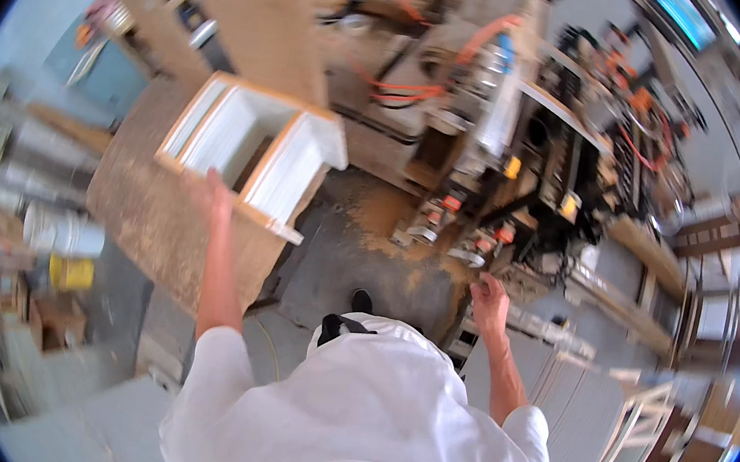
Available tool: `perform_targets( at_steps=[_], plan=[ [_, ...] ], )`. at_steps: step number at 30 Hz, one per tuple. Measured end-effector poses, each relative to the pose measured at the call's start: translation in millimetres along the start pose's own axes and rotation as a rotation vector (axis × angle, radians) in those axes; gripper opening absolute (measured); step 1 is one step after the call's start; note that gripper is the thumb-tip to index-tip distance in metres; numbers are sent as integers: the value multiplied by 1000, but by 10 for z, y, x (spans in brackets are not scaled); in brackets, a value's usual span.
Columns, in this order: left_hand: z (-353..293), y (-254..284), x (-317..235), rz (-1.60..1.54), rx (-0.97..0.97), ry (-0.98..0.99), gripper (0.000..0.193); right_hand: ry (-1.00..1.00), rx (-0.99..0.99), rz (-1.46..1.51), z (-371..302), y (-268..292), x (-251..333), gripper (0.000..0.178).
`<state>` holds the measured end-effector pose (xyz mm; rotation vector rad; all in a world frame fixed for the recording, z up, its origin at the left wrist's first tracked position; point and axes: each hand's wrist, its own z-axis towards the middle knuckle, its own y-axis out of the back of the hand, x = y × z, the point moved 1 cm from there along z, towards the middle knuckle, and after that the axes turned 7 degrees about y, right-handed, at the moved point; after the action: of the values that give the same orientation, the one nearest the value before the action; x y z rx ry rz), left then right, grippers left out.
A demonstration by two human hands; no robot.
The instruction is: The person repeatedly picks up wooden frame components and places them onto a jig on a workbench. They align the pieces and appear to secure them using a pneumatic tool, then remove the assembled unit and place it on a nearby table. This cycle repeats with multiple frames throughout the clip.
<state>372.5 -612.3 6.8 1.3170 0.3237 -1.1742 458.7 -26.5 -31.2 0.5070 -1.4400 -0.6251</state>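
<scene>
A small open cabinet (269, 119), white inside with orange-brown wooden edges and a divider, lies on a worn brown workbench (147, 228) at the left. My left hand (217, 197) is at the cabinet's near edge. Motion blurs its fingers, so whether they grip the edge is unclear. Out to the right, my right hand (490, 305) hangs in the air with its fingers loosely bent and apart. Nothing shows in it. Just beyond it are metal bar clamps (481, 244) with red and orange parts.
A dark machine (569, 162) with yellow parts stands ahead right, and sawdust (389, 224) covers the floor before it. Tall boards (248, 16) rise behind the cabinet. Stacked grey panels (544, 388) are at my right. A white bucket (64, 231) and yellow container (71, 273) sit far left.
</scene>
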Motion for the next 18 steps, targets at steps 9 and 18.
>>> perform_targets(
  at_steps=[9,18],
  plan=[
    [-2516,-253,-1325,-449,1020,-254,29,166,-386,-228,-490,1252,571,34],
    [-4727,154,-1284,-296,1867,-316,30,-178,-824,-1147,-2569,3402,765,34]
  ],
)
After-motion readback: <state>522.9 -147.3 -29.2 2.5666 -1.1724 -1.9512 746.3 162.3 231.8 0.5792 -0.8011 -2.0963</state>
